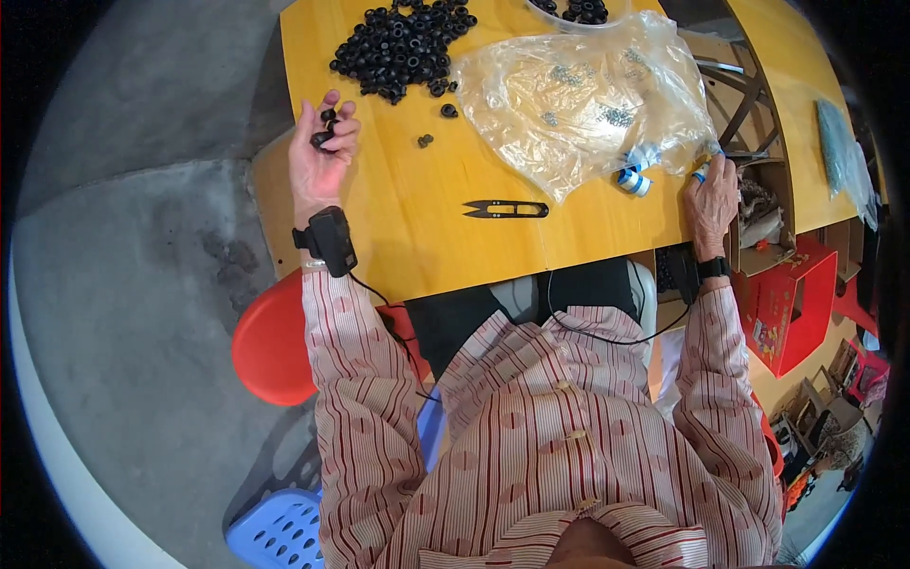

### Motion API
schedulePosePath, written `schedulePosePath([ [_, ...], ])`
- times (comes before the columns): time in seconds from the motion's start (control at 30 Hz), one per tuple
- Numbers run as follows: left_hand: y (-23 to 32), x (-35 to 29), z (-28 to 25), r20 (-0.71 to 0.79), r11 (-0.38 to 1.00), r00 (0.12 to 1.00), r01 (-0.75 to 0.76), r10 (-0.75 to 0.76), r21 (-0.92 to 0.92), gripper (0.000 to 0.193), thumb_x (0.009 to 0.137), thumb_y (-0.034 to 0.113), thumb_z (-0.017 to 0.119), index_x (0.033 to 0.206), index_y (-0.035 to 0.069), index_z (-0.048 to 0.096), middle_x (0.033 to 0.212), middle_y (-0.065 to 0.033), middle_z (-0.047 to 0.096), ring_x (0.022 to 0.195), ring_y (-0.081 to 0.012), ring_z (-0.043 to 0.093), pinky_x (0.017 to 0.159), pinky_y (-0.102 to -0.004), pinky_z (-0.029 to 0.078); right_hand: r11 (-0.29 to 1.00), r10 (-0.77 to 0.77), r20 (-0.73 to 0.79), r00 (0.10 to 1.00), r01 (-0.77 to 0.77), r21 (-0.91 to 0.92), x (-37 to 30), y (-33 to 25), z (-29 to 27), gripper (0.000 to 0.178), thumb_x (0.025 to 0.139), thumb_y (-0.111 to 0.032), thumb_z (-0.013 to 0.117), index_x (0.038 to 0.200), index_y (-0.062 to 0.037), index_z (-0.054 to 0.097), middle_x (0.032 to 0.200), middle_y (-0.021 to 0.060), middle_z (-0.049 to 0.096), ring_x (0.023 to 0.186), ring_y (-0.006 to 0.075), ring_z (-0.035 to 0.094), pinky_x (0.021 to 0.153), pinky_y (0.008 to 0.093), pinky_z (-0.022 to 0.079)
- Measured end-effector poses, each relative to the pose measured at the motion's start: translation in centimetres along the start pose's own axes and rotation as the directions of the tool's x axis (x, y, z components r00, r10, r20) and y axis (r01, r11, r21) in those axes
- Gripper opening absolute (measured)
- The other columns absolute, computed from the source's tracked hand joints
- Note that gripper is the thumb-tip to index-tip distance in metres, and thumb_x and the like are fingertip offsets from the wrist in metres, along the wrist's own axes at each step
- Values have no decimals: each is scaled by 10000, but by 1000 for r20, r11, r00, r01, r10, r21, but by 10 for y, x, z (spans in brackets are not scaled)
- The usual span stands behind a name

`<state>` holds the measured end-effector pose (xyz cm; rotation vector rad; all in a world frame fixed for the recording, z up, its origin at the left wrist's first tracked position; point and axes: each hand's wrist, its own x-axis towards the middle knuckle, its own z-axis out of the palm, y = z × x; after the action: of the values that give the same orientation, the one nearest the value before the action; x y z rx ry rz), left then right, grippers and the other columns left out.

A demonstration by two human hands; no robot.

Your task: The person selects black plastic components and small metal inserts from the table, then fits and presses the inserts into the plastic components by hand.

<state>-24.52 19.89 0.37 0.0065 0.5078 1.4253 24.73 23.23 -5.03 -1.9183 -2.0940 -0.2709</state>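
My left hand (324, 156) is raised palm up at the table's left edge. Its curled fingers hold a few small black ring-shaped pieces (322, 140). Just beyond it lies a large heap of black rings (403, 52), with a stray ring (448, 111) and small dark pieces (426, 140) nearby. At the table's right side my right hand (713, 204) has its fingers bent together beside a clear plastic bag (531, 123) with small metal bits on it. A blue-and-white scrap shows at those fingertips; whether they grip it is unclear. Another blue-and-white strip (634, 182) lies by the bag.
Black thread snips (505, 209) lie near the front edge of the yellow table (408, 228). A clear tub (583, 19) with black pieces stands at the back. Right of the table are open compartments, a red box (787, 308) and another bag (844, 156). A red stool (273, 341) stands left.
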Motion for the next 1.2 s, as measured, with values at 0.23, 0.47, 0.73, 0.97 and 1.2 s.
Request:
schedulePosePath([
  [0.23,-30,35,18,-100,280,934,0,343,960,312,852,313,645,933,14,603,685,-33,562,575,-113,497,450,-209,381,1000,12,-12,1000,-12,-6,-3,4,2,312,742,-98,566,1036,-37,480,909,135,500,858,328,532,698,421,445],
  [0.47,-54,53,33,342,-653,912,-120,225,748,329,849,227,614,1135,115,497,792,-199,629,740,-381,608,644,-410,485,1000,24,28,999,-24,9,-2,4,2,318,740,-95,567,1042,-39,485,915,133,503,854,324,531,703,415,446],
  [0.73,-52,63,24,408,-765,905,-178,119,619,249,847,179,599,1081,148,521,832,-188,626,777,-373,603,649,-419,486,999,17,14,1000,-18,42,-1,2,-1,317,730,-91,568,1033,-35,494,917,137,509,858,327,531,710,417,449],
  [0.97,-46,57,23,29,211,953,-96,302,973,218,909,178,551,1029,-4,555,722,-30,588,543,-82,477,410,-199,350,999,17,7,1000,-17,30,-2,4,2,327,726,-85,563,1041,-31,494,936,142,513,869,328,532,722,415,450],
  [1.2,-21,30,20,-8,931,998,-56,63,361,204,948,200,491,988,14,563,822,-121,554,521,-87,435,362,-150,257,999,17,4,1000,-17,36,-1,2,-1,320,727,-81,562,1034,-27,490,916,138,505,858,327,531,725,418,446],
])
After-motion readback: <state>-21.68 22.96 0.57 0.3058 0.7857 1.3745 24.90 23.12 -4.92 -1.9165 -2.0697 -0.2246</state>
